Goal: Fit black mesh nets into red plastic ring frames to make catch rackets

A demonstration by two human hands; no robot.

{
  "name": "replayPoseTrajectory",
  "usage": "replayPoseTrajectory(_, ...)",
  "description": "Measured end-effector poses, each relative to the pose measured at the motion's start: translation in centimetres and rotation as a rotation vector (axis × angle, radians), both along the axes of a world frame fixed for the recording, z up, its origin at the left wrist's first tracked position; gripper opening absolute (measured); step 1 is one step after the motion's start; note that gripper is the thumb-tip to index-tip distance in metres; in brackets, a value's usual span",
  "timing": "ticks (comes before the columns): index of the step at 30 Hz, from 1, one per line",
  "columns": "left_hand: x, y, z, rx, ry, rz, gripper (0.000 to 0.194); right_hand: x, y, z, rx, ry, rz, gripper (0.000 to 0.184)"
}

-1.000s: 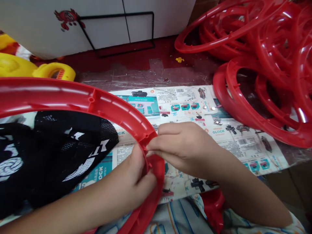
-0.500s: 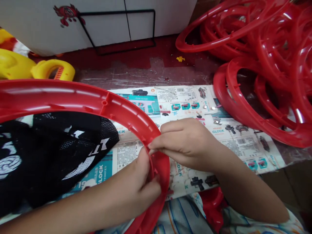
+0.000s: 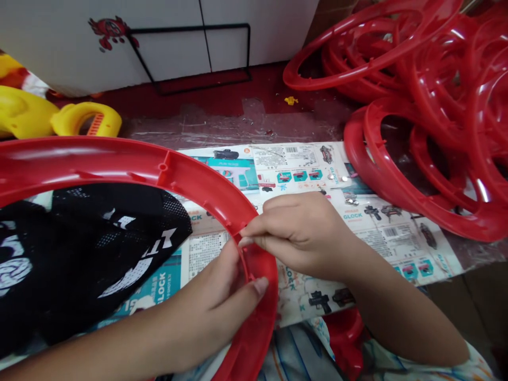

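A large red plastic ring (image 3: 198, 182), hollow side up, with small ribs and pegs along its channel, reaches from the left edge round to my lap. My left hand (image 3: 228, 296) grips its near right part, thumb lying over the channel and the other fingers partly hidden beneath the inner rim. My right hand (image 3: 293, 233) is closed in a pinch, its fingertips inside the channel against the inner wall. Whatever sits between those fingertips is too small or too hidden to make out. Black cloth with white print (image 3: 130, 238) shows through the ring's opening.
Several red rings (image 3: 416, 206) are heaped at the right. Printed card sheets (image 3: 301, 159) cover the tabletop. A yellow plastic toy part (image 3: 87, 119) lies at the left, a black wire frame (image 3: 190, 29) at the back. Small metal pieces (image 3: 351, 201) and a yellow scrap (image 3: 291, 100) lie about.
My left thumb has straightened and now lies across the channel. The right hand stays pinched at the inner wall. The view has shifted slightly.
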State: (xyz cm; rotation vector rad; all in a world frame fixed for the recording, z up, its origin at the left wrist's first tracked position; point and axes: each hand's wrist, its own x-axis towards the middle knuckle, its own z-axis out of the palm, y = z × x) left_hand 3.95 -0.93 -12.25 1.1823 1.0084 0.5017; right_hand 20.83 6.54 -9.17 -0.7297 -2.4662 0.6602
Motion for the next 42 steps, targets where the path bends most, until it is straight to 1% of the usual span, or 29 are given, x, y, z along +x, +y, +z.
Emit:
replayPoseTrajectory(3,0.1,-0.2,-0.4,0.032,-0.003,0.020,0.029,-0.1,-0.1,0.0,0.010,-0.013,-0.005,0.019)
replayPoseTrajectory(7,0.4,-0.3,-0.5,0.093,0.041,0.032,0.040,0.1,-0.2,0.0,0.047,-0.023,0.066,0.019)
replayPoseTrajectory(10,0.6,-0.2,-0.4,0.127,0.050,0.042,0.040,0.5,-0.5,0.3,0.178,-0.109,0.103,0.021)
replayPoseTrajectory(13,0.6,-0.1,-0.5,0.114,0.014,0.060,0.035,0.6,-0.9,0.7,0.313,-0.229,0.119,0.023)
replayPoseTrajectory(15,0.6,-0.1,-0.6,0.102,-0.016,0.072,0.033,0.5,-0.9,0.7,0.358,-0.281,0.134,0.025)
replayPoseTrajectory(18,0.6,-0.1,-0.9,0.082,-0.017,0.085,0.031,0.3,-0.8,0.6,0.389,-0.303,0.131,0.027)
replayPoseTrajectory(23,0.6,0.0,-1.2,0.093,0.023,0.053,0.025,0.1,-0.7,0.5,0.384,-0.351,0.163,0.025)
replayPoseTrajectory(26,0.6,0.0,-1.1,0.104,0.037,0.041,0.023,0.2,-0.7,0.6,0.362,-0.390,0.149,0.024)
replayPoseTrajectory(30,0.6,-0.1,-1.1,0.048,0.007,-0.017,0.031,0.2,-0.7,0.6,0.286,-0.442,0.143,0.020)
replayPoseTrajectory(33,0.6,-0.1,-1.1,0.025,0.011,-0.017,0.037,0.1,-0.5,0.6,0.234,-0.444,0.140,0.020)
replayPoseTrajectory(36,0.7,0.0,-1.0,0.047,0.051,-0.030,0.029,0.1,-0.2,0.6,0.178,-0.415,0.152,0.023)
replayPoseTrajectory(39,0.7,0.1,-0.8,0.065,0.061,-0.045,0.022,0.4,0.2,0.7,0.137,-0.389,0.199,0.025)
replayPoseTrajectory(42,0.6,-0.1,-0.7,0.032,0.041,-0.054,0.025,0.8,0.4,0.7,0.151,-0.371,0.245,0.024)
